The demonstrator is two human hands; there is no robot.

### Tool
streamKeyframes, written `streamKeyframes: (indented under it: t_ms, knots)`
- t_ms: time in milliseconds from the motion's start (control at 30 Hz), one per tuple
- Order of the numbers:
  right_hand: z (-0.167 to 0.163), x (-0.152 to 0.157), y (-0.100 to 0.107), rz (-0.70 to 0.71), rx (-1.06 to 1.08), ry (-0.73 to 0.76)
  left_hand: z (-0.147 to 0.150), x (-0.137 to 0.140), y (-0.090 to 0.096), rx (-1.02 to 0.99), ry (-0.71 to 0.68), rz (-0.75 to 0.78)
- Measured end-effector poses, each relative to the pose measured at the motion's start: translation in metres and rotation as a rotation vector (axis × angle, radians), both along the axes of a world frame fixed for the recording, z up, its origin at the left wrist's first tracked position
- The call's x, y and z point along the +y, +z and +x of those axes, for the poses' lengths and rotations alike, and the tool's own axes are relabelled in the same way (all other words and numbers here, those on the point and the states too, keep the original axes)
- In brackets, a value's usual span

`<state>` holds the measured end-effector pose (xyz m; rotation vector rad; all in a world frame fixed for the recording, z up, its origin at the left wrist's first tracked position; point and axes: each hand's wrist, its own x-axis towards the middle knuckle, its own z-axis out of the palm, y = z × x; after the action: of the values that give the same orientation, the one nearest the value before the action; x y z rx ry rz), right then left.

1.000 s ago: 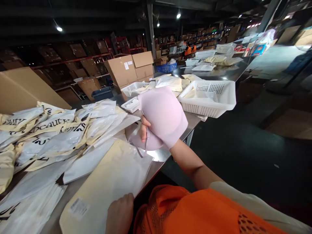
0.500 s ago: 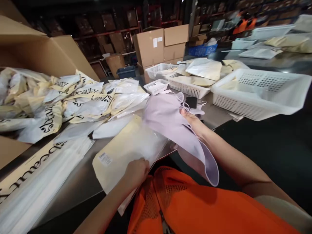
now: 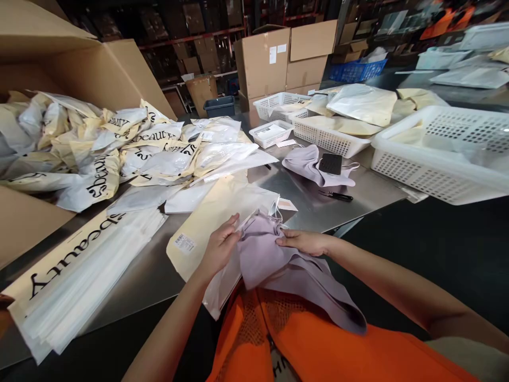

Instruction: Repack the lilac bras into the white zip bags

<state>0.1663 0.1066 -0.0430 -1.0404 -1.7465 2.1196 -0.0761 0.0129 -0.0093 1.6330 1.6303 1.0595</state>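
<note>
My right hand (image 3: 304, 242) is closed on a lilac garment (image 3: 270, 246) of smooth cloth with thin white cords at its top. The cloth hangs down over the front of an orange vest (image 3: 326, 339). On the garment's other side, my left hand (image 3: 221, 245) is closed on the edge of a plastic bag (image 3: 210, 212), its thumb beside the cloth. This bag is cream and milky white, with a printed label (image 3: 185, 243). It lies slanted across the table's front edge, and the garment covers part of it. How far the garment sits inside the bag is hidden.
Another lilac garment (image 3: 300, 162) lies under a black flat device (image 3: 331, 164), near a black-handled tool (image 3: 337, 196). White baskets (image 3: 433, 172) stand at right. Filled bags (image 3: 159, 159) spill from a carton (image 3: 131, 79) at left, above a stack of flat bags (image 3: 91, 265).
My right hand has brought the lilac garment down and left onto the bag. My left hand has risen along the bag's edge. The second garment and black-handled tool are now uncovered.
</note>
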Motion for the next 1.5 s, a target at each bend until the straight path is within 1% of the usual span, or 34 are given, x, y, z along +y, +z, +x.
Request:
streamKeyframes:
  t_ms: [100,167,200,233,333,367,400,433,533,567,600,667,767,833,933,1033,1267,1400,1500]
  knots:
    - [0.008,-0.001,-0.003,-0.062,-0.064,0.004,0.010,-0.004,0.005,-0.029,-0.019,0.018]
    - [0.003,-0.007,-0.001,-0.133,-0.069,-0.035,0.027,-0.008,0.008,0.063,-0.068,0.007]
    - [-0.003,-0.010,0.001,-0.182,-0.048,-0.091,0.037,-0.010,0.009,0.141,-0.093,-0.014]
    - [-0.009,-0.013,0.002,-0.234,-0.018,-0.182,0.046,-0.013,0.008,0.231,-0.119,-0.039]
    - [-0.026,-0.014,0.007,-0.328,0.081,-0.512,0.069,-0.020,0.003,0.455,-0.181,-0.085]
    - [-0.030,-0.013,0.009,-0.338,0.098,-0.577,0.073,-0.021,0.001,0.498,-0.195,-0.084]
    - [-0.031,-0.011,0.010,-0.344,0.112,-0.596,0.076,-0.021,-0.001,0.529,-0.200,-0.081]
    - [-0.030,-0.011,0.010,-0.353,0.124,-0.570,0.077,-0.021,-0.002,0.548,-0.194,-0.079]
    - [-0.024,-0.011,0.007,-0.411,0.128,-0.365,0.075,-0.015,-0.003,0.546,-0.167,-0.091]
    - [-0.022,-0.010,0.006,-0.427,0.110,-0.317,0.074,-0.013,-0.002,0.539,-0.162,-0.095]
    - [-0.020,-0.010,0.004,-0.434,0.087,-0.305,0.073,-0.012,-0.001,0.534,-0.162,-0.095]
    - [-0.021,-0.006,0.003,-0.425,0.061,-0.389,0.072,-0.009,0.002,0.531,-0.162,-0.091]
    - [-0.029,0.005,0.005,-0.386,0.108,-0.564,0.071,-0.009,0.006,0.520,-0.146,-0.089]
    - [-0.034,0.012,0.007,-0.372,0.148,-0.601,0.071,-0.009,0.007,0.514,-0.116,-0.092]
    - [-0.038,0.016,0.006,-0.364,0.177,-0.607,0.070,-0.011,0.007,0.528,-0.058,-0.072]
    - [-0.037,0.013,0.002,-0.373,0.181,-0.613,0.069,-0.015,0.004,0.553,-0.022,-0.076]
    - [-0.035,0.008,0.003,-0.391,0.151,-0.632,0.069,-0.025,-0.004,0.576,-0.004,-0.106]
    - [-0.033,0.009,0.003,-0.385,0.130,-0.642,0.072,-0.023,-0.009,0.567,0.000,-0.107]
    - [-0.024,0.006,-0.002,-0.412,0.056,-0.564,0.064,-0.022,-0.011,0.482,0.027,-0.061]
